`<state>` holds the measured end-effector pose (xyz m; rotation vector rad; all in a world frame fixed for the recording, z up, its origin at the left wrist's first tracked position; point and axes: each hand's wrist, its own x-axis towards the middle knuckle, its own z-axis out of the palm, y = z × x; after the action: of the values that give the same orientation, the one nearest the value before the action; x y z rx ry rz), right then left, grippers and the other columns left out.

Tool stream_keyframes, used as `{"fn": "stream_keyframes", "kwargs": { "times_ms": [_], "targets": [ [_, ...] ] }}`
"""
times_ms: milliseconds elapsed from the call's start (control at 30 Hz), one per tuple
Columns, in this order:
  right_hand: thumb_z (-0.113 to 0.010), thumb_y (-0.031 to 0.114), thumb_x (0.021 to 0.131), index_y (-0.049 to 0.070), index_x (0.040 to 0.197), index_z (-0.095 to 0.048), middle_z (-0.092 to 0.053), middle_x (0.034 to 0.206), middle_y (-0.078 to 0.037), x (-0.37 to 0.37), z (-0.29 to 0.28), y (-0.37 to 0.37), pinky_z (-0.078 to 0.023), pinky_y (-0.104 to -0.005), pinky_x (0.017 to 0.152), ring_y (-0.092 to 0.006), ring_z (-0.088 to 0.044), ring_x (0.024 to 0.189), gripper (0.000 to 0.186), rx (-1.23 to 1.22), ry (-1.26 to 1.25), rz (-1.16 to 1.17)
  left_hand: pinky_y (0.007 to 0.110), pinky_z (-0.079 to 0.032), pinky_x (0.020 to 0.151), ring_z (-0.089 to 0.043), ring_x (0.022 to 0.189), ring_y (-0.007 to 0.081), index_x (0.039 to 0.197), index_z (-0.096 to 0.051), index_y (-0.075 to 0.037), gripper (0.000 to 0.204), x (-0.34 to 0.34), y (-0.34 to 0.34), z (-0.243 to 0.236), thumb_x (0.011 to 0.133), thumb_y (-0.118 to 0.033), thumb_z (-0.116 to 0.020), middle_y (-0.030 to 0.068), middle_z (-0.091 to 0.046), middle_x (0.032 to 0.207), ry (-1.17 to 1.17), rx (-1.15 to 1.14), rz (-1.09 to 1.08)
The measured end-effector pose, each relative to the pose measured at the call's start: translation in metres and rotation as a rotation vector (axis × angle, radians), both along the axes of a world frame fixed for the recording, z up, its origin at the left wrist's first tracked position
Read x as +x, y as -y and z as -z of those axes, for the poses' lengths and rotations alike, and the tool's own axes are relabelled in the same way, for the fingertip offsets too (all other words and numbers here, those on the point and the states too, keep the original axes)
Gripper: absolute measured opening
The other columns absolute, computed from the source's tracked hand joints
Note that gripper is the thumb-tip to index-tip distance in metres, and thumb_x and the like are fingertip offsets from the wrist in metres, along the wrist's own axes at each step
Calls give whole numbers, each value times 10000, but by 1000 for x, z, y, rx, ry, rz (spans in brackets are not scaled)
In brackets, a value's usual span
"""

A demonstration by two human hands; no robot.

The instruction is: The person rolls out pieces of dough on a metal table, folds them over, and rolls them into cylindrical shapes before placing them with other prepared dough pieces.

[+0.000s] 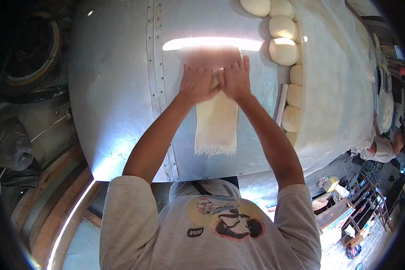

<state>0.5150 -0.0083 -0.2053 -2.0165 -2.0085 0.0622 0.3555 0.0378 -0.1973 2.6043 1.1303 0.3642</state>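
Observation:
A smooth, pale oval piece of dough (210,56) is at the far middle of the metal table, under a bright band of light. My left hand (198,82) grips its near edge on the left; the fingertips are hidden by the dough. At the right end of that edge is my right hand (236,80), gripping it too, with its outer fingers showing along the side. Between my wrists and toward me lies a cream strip (216,123) that looks like cloth, its near end frayed.
Several round dough balls (284,51) line the right side, some partly under a pale sheet (330,85). A thin bar (281,105) lies beside them. A riveted seam (156,90) crosses the metal table (114,85). A wheel (31,49) stands at left; another person (382,149) is far right.

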Motion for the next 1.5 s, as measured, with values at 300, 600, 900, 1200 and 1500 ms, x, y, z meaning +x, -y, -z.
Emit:
{"fn": "stream_keyframes", "kwargs": {
  "times_ms": [300,600,900,1200,1500],
  "targets": [
    [-488,345,998,-36,1414,-484,-422,1518,-241,-2,-36,141,-168,-583,1215,-375,-364,1449,564,-527,-145,-213,671,-111,1193,-223,1529,289,1437,-467,43,668,-92,117,-4,954,-410,-552,226,-311,1600,-259,8,254],
    [-516,386,980,-2,1498,-367,-348,1577,-195,-24,-1,169,-194,-548,1211,-374,-261,1488,665,-121,-15,-153,645,-60,1208,-164,1545,317,1529,-236,84,1016,-76,137,10,837,-517,-676,251,-183,1640,30,-91,92],
    [-540,328,974,-4,1183,-663,-674,1230,-177,-4,-69,171,-282,-500,1195,-334,-601,1207,412,-432,-276,-109,603,-185,1175,-395,1390,359,1481,-334,74,889,-82,164,-15,843,-429,-694,245,-390,1508,4,-122,72],
    [-622,252,918,-75,1294,-576,-520,1445,-189,-14,-28,327,-266,-488,1213,-322,-467,1376,501,-135,-99,-299,607,-65,1217,-223,1530,335,1503,-326,72,847,-134,294,-23,890,-424,-635,241,-292,1607,-204,-79,216],
    [-601,153,869,-44,1335,-544,-545,1371,-190,-39,-4,357,-332,-503,1167,-327,-519,1303,509,58,89,-171,596,-169,1199,-383,1413,329,1470,-378,37,661,-121,312,-30,917,-250,-602,201,-417,1504,-174,62,93]
  ]
}}
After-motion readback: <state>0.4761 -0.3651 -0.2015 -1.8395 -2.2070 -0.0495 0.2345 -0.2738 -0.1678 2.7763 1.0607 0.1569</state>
